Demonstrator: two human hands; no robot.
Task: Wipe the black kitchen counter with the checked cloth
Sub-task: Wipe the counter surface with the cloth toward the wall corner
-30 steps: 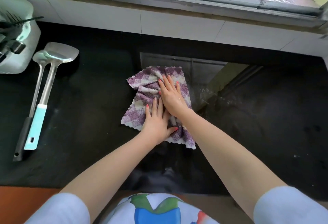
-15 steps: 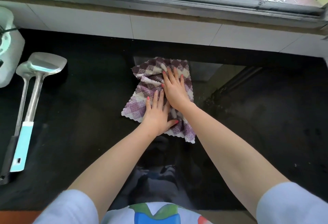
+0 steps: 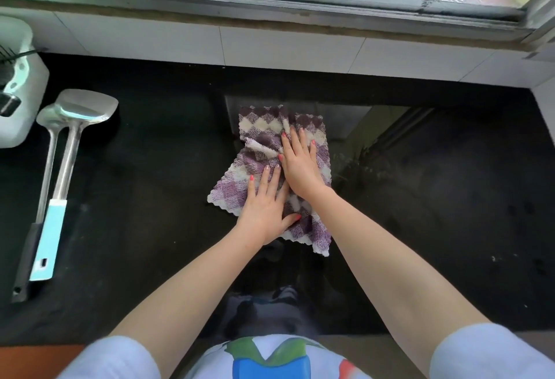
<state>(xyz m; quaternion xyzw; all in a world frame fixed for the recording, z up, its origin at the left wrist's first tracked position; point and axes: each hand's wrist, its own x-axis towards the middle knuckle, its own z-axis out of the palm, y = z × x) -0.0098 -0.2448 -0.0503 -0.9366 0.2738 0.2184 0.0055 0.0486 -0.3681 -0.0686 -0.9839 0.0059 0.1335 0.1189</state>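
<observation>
The purple-and-cream checked cloth (image 3: 261, 129) lies crumpled on the black kitchen counter (image 3: 150, 183), near its middle and a short way from the tiled back wall. My left hand (image 3: 265, 210) presses flat on the cloth's near left part with its fingers spread. My right hand (image 3: 300, 168) presses flat on the cloth's right side, just beyond the left hand and partly overlapping it. The cloth's far edge and near right corner stick out from under the hands.
A steel spatula with a light blue handle (image 3: 87, 108) and a steel ladle (image 3: 49, 117) lie side by side on the counter's left. A white container with utensils (image 3: 18, 93) stands at the far left. A window sill (image 3: 300, 18) runs above the white tiles.
Both hands slid the cloth away toward the back wall, then a little back toward me. The cloth is more bunched under the right hand. Both palms stayed on it.
</observation>
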